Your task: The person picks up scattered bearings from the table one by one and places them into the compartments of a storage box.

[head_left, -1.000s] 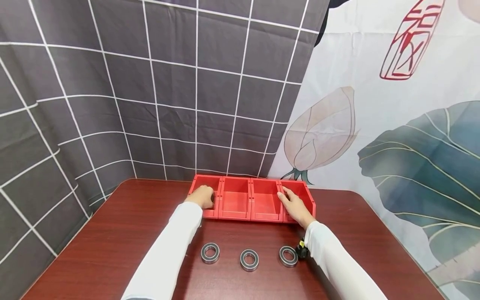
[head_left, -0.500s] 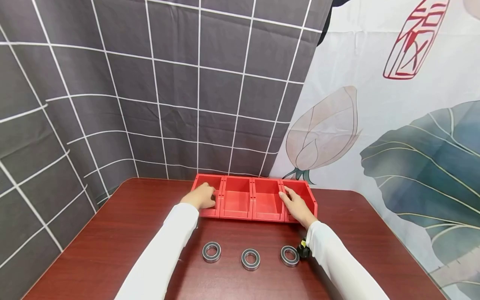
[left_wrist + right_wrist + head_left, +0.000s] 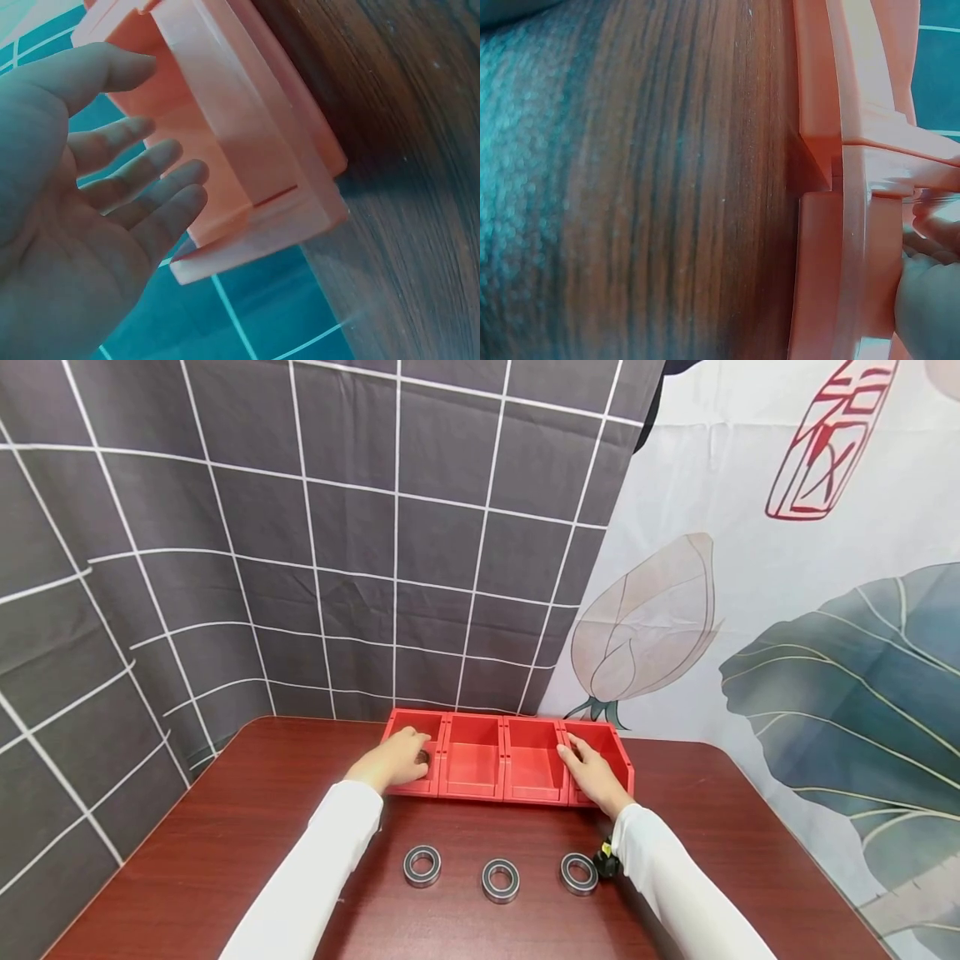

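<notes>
Currently: left hand (image 3: 390, 762) loose over red bins (image 3: 473, 795)

Fingers (image 3: 142, 166) relaxed, released, at leftmost bin (image 3: 423, 722). Right hand (image 3: 592, 774) at rightmost bin (image 3: 617, 752) (wrist view crops it); can't tell its grip. Three bearings (image 3: 500, 897) on table (image 3: 450, 935), nearer the camera.

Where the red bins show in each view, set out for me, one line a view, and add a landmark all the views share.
Head: the bins stand in a row below the picture's centre, both hands at the row's ends.
Left wrist: top middle, partly behind the left hand; only part shows.
Right wrist: along the right side, cut off by the frame.
Shared landmark: the brown table.
</notes>
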`<control>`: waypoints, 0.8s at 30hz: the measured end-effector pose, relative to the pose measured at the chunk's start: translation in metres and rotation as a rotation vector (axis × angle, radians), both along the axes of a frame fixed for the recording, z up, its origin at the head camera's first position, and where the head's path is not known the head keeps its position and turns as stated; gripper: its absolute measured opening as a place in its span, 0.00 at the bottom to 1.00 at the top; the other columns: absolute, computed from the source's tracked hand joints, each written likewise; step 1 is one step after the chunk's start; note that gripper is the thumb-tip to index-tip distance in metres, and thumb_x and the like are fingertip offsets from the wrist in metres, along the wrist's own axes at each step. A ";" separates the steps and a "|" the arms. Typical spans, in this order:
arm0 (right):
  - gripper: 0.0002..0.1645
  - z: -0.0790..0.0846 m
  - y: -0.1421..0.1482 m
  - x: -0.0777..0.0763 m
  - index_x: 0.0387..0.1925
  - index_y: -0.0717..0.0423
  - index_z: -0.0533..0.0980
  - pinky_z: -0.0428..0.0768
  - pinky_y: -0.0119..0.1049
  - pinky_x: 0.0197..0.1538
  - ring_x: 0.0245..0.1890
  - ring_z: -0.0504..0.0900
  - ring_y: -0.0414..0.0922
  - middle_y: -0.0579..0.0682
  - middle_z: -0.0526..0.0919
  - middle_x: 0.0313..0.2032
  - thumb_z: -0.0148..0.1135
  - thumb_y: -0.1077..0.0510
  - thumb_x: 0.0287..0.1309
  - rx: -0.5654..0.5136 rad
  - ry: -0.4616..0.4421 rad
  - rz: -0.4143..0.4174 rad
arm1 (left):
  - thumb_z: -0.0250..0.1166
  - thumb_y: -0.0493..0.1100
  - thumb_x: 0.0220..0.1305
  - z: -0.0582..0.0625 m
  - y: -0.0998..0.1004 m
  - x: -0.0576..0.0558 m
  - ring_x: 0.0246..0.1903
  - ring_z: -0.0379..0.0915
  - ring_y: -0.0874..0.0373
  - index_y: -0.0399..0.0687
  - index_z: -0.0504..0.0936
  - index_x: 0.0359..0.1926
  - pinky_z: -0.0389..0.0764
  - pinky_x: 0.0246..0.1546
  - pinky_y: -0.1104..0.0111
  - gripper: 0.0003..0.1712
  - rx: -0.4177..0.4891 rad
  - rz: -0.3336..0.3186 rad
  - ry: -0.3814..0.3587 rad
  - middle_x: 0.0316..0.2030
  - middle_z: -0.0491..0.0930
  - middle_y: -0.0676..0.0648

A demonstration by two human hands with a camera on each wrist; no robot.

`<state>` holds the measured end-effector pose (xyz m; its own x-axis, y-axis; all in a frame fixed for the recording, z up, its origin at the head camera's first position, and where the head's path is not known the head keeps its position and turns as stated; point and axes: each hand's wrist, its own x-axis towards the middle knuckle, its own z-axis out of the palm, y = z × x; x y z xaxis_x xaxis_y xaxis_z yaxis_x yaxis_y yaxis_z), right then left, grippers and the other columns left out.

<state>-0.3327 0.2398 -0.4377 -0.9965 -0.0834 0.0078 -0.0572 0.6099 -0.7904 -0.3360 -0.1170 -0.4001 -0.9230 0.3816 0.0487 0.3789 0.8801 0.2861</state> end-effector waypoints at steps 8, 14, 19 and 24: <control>0.41 -0.001 0.001 0.000 0.75 0.51 0.51 0.72 0.56 0.60 0.60 0.69 0.58 0.60 0.63 0.68 0.47 0.38 0.69 0.007 -0.007 -0.009 | 0.68 0.44 0.57 0.004 -0.005 0.018 0.51 0.73 0.48 0.38 0.73 0.62 0.76 0.55 0.55 0.33 0.071 -0.009 0.031 0.52 0.74 0.41; 0.42 -0.001 0.000 -0.001 0.75 0.51 0.51 0.70 0.56 0.61 0.61 0.69 0.58 0.61 0.62 0.68 0.47 0.37 0.68 0.004 0.002 -0.007 | 0.68 0.44 0.57 -0.001 -0.010 0.027 0.50 0.72 0.50 0.39 0.72 0.63 0.77 0.54 0.56 0.33 0.149 -0.054 0.074 0.52 0.74 0.41; 0.43 -0.001 -0.001 0.000 0.75 0.50 0.51 0.73 0.54 0.59 0.60 0.69 0.57 0.59 0.62 0.68 0.47 0.35 0.68 0.009 -0.014 -0.012 | 0.69 0.43 0.57 -0.006 -0.015 0.034 0.52 0.72 0.49 0.38 0.72 0.63 0.76 0.55 0.54 0.33 0.232 -0.105 0.098 0.53 0.74 0.39; 0.45 0.000 0.001 0.000 0.75 0.50 0.51 0.74 0.54 0.59 0.60 0.70 0.57 0.60 0.63 0.68 0.47 0.33 0.66 0.004 -0.006 -0.009 | 0.69 0.44 0.58 -0.007 -0.017 0.041 0.53 0.72 0.49 0.41 0.71 0.64 0.75 0.56 0.54 0.34 0.254 -0.116 0.101 0.55 0.73 0.40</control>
<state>-0.3331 0.2408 -0.4381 -0.9972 -0.0749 0.0014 -0.0472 0.6138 -0.7881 -0.2945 -0.1341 -0.4072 -0.8598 0.4477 0.2455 0.5102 0.7342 0.4479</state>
